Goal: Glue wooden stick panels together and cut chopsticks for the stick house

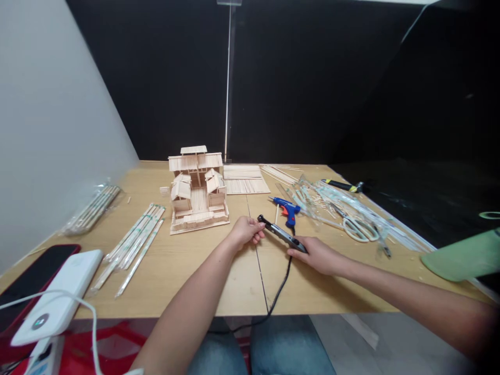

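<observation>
Nearest, toward the tabletop's (175, 271) front edge, the right hand (318, 255) grips a corded tool (282, 234) by its rear while the left hand's (245, 232) fingers pinch its tip. Farther back lie a blue glue gun (287, 208) and a stick house (197, 190).

Not much is worn up top, honestly: both forearms are seen bare all the way back to the frame's bottom edge, no sleeves, cuffs or watch anywhere in view. The left hand (245, 231) and the right hand (317, 254) are left bare too, no gloves or rings that can be made out. Lower down, faded blue denim jeans (273, 346) are spotted on both legs.
</observation>
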Available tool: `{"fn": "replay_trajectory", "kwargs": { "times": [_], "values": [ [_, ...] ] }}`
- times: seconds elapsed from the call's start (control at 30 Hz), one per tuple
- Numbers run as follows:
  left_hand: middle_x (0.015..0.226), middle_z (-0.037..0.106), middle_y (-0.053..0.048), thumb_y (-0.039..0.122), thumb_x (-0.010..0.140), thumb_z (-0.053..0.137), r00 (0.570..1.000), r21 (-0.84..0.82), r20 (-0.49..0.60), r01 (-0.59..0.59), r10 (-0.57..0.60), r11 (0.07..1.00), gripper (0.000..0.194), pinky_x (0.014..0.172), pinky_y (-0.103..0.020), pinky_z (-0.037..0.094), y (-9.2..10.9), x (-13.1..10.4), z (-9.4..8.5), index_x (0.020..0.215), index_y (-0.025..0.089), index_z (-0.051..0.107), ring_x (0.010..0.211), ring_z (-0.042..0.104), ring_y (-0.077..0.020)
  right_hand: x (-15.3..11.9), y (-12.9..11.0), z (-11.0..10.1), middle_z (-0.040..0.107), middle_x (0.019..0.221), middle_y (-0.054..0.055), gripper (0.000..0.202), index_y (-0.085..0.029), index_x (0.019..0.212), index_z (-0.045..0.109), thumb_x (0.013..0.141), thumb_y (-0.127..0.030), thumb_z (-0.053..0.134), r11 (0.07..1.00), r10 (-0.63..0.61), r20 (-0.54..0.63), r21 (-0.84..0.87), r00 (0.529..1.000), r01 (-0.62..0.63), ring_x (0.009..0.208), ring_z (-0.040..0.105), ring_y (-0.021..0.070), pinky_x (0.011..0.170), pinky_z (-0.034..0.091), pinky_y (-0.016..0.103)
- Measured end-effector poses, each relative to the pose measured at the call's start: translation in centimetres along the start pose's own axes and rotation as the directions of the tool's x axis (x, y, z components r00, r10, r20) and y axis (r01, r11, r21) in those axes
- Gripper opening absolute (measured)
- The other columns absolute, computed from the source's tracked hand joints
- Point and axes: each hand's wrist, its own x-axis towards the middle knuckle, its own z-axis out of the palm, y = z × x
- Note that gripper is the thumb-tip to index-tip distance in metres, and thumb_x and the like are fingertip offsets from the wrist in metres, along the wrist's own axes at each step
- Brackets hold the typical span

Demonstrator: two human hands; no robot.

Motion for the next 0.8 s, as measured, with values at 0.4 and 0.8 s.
{"fn": "replay_trajectory", "kwargs": {
  "times": [0.4, 0.8],
  "values": [
    [0.075, 0.070, -0.005, 0.025, 0.082, 0.070, 0.944, -0.199, -0.262, -0.255, 0.199, 0.946, 0.019, 0.054, -0.019, 0.043, 0.7, 0.8, -0.9, 0.086, 0.015, 0.054, 0.062, 0.062, -0.0104, 4.9, -1.9, -4.3, 0.071, 0.094, 0.013, 0.026, -0.017, 0.104, 0.063, 0.085, -0.034, 0.059, 0.966, 0.124, -0.345, -0.174, 0.930, -0.193, 0.087, 0.066, 0.0278, 0.073, 0.045, 0.032],
    [0.079, 0.067, -0.002, 0.022, 0.079, 0.068, 0.801, 0.113, -0.346, -0.481, 0.488, 0.869, 0.007, 0.071, -0.022, 0.044, -0.5, 2.0, -0.6, 0.082, 0.016, 0.066, 0.071, 0.058, -0.0112, 9.9, -5.1, -0.2, 0.070, 0.101, 0.027, 0.030, -0.004, 0.109, 0.061, 0.079, -0.004, 0.058, 0.916, 0.211, -0.246, -0.287, 0.946, -0.279, 0.094, 0.069, 0.0313, 0.074, 0.048, 0.032]
  ]
}}
